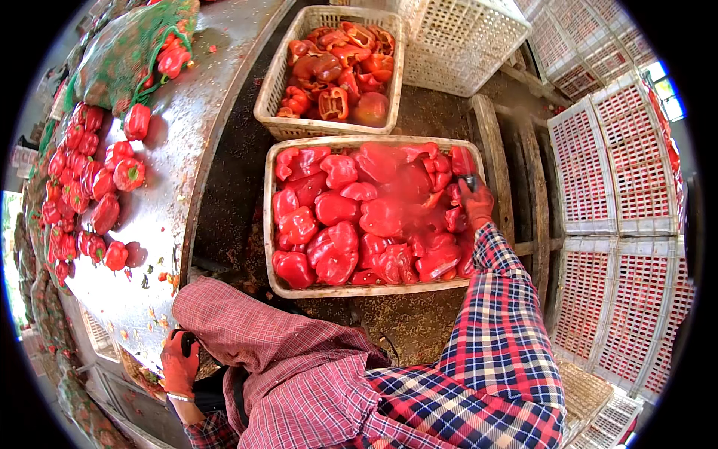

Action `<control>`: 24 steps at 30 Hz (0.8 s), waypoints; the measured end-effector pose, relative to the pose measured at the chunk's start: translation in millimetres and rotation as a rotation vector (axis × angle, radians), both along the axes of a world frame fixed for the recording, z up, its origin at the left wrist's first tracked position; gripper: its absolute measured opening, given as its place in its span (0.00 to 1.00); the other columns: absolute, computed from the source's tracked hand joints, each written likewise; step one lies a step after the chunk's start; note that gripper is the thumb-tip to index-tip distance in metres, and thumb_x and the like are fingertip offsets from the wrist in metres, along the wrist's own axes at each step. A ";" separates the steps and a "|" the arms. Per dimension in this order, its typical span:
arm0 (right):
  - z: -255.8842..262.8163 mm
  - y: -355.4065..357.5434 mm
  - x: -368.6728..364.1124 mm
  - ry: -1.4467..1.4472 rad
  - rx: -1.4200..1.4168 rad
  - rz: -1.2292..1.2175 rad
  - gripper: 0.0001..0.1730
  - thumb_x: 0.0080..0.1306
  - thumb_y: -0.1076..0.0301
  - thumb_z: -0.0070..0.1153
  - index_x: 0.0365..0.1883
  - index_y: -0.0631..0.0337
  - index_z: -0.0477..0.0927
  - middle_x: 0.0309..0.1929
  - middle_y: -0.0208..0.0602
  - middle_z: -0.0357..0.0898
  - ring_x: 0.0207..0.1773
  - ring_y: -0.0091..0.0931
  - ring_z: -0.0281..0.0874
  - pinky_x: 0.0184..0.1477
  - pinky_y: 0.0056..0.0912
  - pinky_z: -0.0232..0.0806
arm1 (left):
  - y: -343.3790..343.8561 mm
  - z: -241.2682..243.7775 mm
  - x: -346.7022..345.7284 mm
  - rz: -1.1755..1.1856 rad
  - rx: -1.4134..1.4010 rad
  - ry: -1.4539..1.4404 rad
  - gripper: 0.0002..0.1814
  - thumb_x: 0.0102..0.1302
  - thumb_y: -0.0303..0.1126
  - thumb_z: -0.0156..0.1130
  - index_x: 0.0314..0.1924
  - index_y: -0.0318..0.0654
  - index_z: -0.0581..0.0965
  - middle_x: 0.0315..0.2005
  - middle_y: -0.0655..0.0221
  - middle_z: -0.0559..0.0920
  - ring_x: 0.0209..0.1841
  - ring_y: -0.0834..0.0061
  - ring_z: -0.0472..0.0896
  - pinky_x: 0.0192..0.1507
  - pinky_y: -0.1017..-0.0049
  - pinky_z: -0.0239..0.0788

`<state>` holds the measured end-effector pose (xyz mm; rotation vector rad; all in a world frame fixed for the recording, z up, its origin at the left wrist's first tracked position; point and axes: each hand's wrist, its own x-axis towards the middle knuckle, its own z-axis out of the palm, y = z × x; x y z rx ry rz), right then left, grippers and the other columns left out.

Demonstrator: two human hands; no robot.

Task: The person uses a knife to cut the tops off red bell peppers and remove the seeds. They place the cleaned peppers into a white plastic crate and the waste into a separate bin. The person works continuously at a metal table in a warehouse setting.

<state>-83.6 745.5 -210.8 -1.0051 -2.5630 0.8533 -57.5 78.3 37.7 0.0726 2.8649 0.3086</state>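
My right hand (478, 203), in an orange-red glove, is over the right side of a plastic crate (367, 290) of red bell peppers (336, 209). Its fingers close around a small dark tool (470, 181) with a metallic glint; the tool's full shape is hidden. My left hand (180, 365), gloved alike, is low by the corner of the metal table (168, 224), beside my cloth-covered knee. Something black (189, 342) shows at its curled fingers, and I cannot tell whether it is held. Blur covers the peppers left of my right hand.
Cut pepper pieces (342, 67) fill a second crate (263, 106) behind. Whole peppers (84, 168) spill beside a green mesh sack (120, 62) on the table. Wooden pallet slats (493, 163), stacked crates (611, 163) and a tipped pale crate (460, 45) stand rightward. Seeds litter the floor (404, 320).
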 end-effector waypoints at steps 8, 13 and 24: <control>91.0 1.8 52.7 0.429 -0.558 -0.269 0.13 0.62 0.61 0.56 0.37 0.62 0.77 0.23 0.29 0.75 0.17 0.22 0.70 0.17 0.26 0.63 | -49.3 -14.4 19.8 0.040 0.038 0.072 0.15 0.52 0.25 0.61 0.42 0.36 0.74 0.38 0.56 0.77 0.39 0.54 0.77 0.41 0.65 0.69; 60.4 -38.4 48.2 -0.131 0.084 -0.164 0.40 0.50 0.34 0.56 0.48 0.60 0.73 0.41 0.45 0.79 0.46 0.39 0.77 0.48 0.36 0.68 | -40.0 -19.0 13.0 0.005 0.098 0.088 0.15 0.53 0.25 0.60 0.43 0.37 0.74 0.39 0.56 0.77 0.39 0.54 0.77 0.40 0.65 0.69; 48.5 13.3 84.2 0.339 -0.437 -0.055 0.17 0.55 0.65 0.61 0.40 0.65 0.76 0.32 0.34 0.77 0.34 0.25 0.75 0.36 0.29 0.70 | -12.2 27.5 3.9 0.066 0.229 0.373 0.19 0.55 0.23 0.59 0.49 0.35 0.72 0.44 0.53 0.76 0.43 0.55 0.77 0.44 0.65 0.70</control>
